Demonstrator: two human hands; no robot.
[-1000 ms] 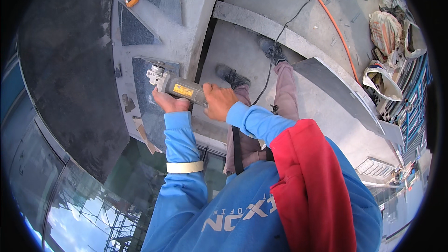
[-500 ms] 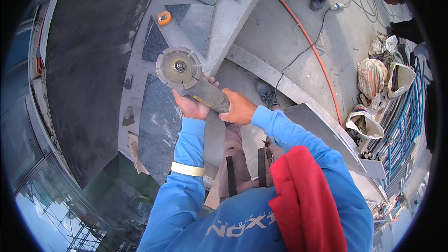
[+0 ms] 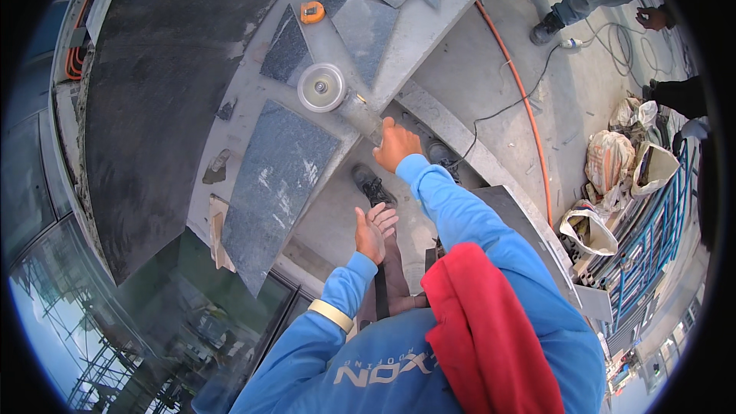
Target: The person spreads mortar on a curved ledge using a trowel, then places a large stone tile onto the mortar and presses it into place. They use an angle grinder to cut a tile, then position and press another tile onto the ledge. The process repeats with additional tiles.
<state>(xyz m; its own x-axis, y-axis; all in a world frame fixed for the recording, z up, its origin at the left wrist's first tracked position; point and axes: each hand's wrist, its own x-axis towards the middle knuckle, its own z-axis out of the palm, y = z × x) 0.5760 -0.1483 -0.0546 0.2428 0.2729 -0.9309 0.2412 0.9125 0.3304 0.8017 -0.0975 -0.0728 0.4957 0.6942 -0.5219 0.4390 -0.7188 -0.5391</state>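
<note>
My right hand grips the rear of a grey angle grinder; its round disc faces up over the pale ledge. Whether the grinder rests there I cannot tell. My left hand is empty, fingers apart, palm upward, below it. On the ledge lie a large dark stone piece, a small triangular piece, other cut tiles, an orange tape measure and a wooden offcut.
A co-worker's legs and hand are at upper right, near cable coils. An orange hose crosses the floor. Open sacks and blue metal frames lie right. A dark panel borders the left.
My left hand has let go of the grinder and dropped down and right. My right hand has moved the grinder up and right over the ledge.
</note>
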